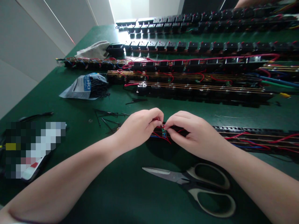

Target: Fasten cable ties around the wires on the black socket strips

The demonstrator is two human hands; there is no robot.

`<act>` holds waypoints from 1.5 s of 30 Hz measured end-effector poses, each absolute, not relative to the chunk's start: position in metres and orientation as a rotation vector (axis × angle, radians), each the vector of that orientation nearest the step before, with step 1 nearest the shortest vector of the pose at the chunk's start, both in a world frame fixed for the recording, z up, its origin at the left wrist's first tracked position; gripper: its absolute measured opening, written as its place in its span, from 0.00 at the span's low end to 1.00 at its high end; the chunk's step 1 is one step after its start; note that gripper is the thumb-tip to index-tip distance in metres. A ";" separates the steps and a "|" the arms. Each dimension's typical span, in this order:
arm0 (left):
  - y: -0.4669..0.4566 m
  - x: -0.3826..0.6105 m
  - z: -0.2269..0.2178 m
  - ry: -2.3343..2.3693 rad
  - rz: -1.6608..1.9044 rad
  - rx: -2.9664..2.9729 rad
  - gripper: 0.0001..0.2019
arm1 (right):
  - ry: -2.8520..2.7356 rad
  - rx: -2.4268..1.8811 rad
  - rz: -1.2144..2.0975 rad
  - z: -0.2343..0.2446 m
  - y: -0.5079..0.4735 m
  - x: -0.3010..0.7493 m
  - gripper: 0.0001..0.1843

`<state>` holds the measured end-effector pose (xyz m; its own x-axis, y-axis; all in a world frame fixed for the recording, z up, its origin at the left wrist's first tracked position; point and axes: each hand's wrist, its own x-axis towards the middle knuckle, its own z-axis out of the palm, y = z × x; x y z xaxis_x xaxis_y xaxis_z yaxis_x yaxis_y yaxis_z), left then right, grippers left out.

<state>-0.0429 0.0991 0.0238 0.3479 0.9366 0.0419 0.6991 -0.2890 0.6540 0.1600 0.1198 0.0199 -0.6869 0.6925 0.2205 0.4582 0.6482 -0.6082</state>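
A long black strip (251, 141) with copper-coloured bars and red and blue wires lies across the green table. Over its left part, both hands meet at a small green circuit board (164, 132). My left hand (142, 126) pinches at the board's upper left, beside a red wire; what sits between the fingertips is too small to make out. From the other side, my right hand (190, 127) has thumb and forefinger closed at the board's upper right edge. Its fingertips hide whatever they hold. Below the hands lie scissors (175, 177), blades pointing left.
Loose black cable ties (106, 116) lie left of the hands, near an open plastic bag (79, 87) full of them. Several socket strips (201, 90) with wires fill the table's far side. A grey cloth (93, 49) and a partly blurred phone-like object (35, 168) lie leftward.
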 end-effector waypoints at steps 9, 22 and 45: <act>0.097 -0.043 0.022 1.408 0.632 2.120 0.07 | -2.425 -0.910 0.744 0.018 0.120 0.160 0.08; 0.099 -0.043 0.023 1.423 0.585 2.021 0.06 | -2.443 -0.895 0.716 0.019 0.120 0.161 0.08; 0.100 -0.045 0.024 1.373 0.611 2.041 0.06 | -2.423 -0.798 0.646 0.012 0.120 0.160 0.10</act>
